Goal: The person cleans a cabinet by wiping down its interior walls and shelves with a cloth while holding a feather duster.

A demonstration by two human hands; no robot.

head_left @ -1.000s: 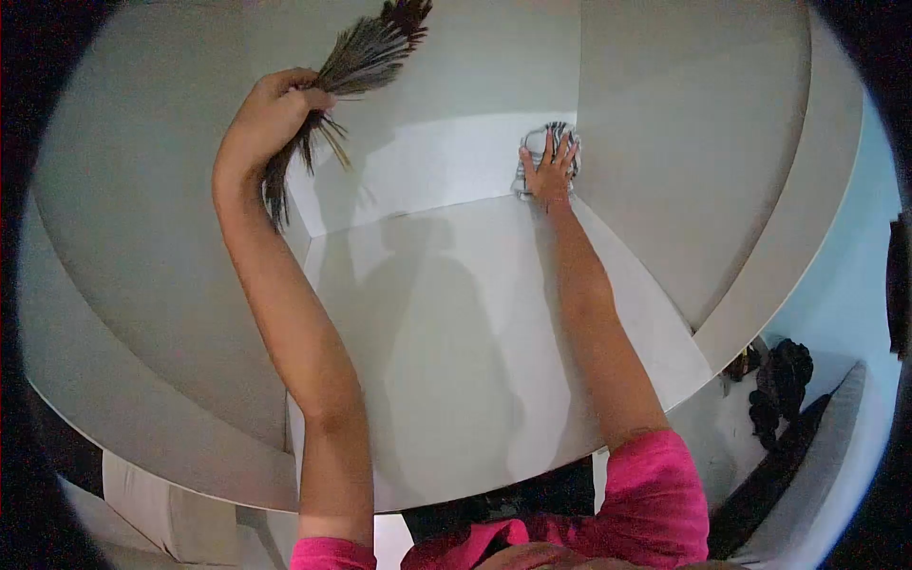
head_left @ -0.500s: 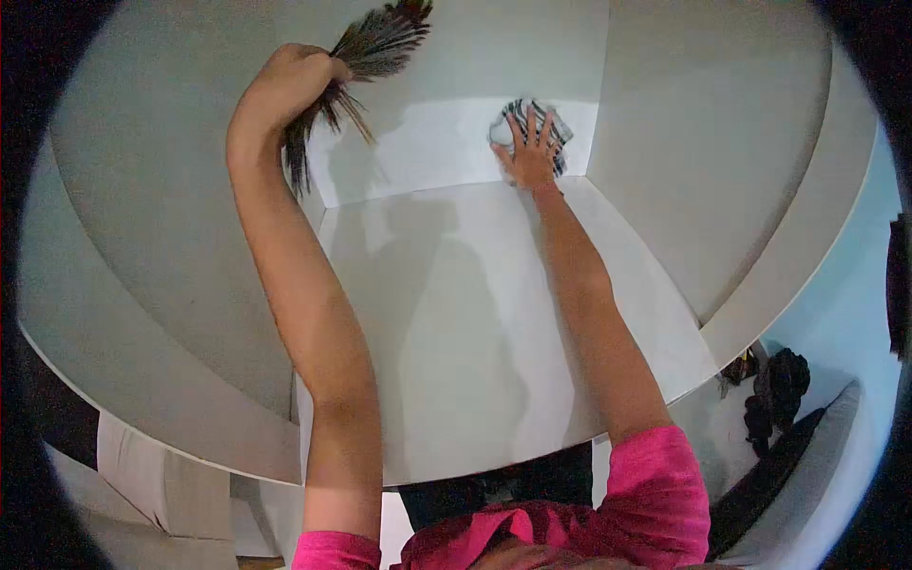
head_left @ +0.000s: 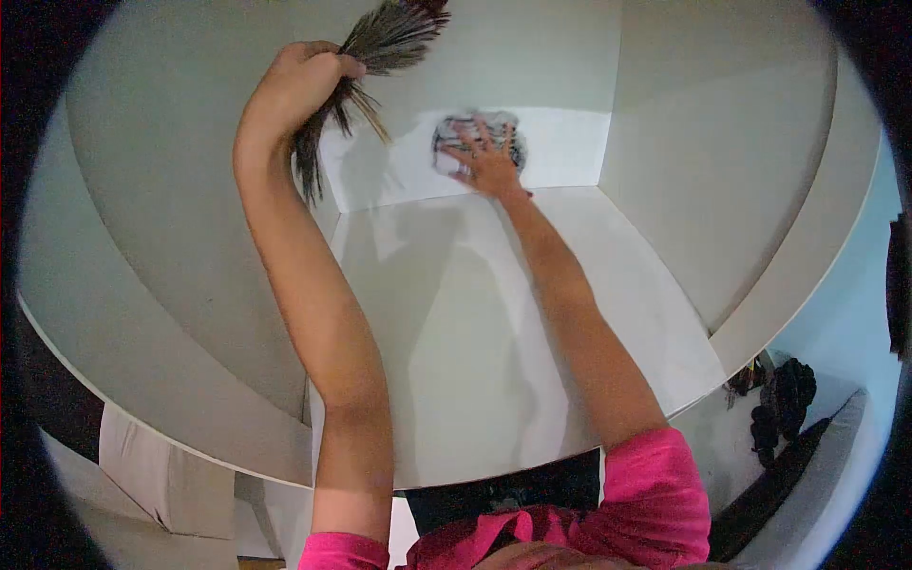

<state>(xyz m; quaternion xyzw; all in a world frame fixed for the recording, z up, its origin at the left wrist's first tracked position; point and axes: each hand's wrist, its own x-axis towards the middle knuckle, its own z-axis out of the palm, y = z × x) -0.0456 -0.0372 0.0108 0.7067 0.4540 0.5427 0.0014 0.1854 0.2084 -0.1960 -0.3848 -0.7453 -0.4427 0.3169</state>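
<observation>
My left hand (head_left: 309, 84) is closed around a dark feather duster (head_left: 391, 43) near the left side of the cabinet. Its feathers fan out up to the right, and more hang below my wrist. With fingers spread, my right hand (head_left: 494, 163) holds a black-and-white patterned cloth (head_left: 446, 142) flat against the lower back panel (head_left: 560, 147). The cloth looks blurred, and my palm covers part of it.
White side panels (head_left: 731, 142) enclose the space left and right. A pale shelf (head_left: 456, 361) lies under my forearms, its front edge near my body. Outside at the lower right are a dark bundle (head_left: 787, 399) and a grey cushion-like shape (head_left: 826, 475).
My right hand has slid the cloth leftward along the back panel. My left hand keeps the feather duster in nearly the same place; the whole view has shifted slightly.
</observation>
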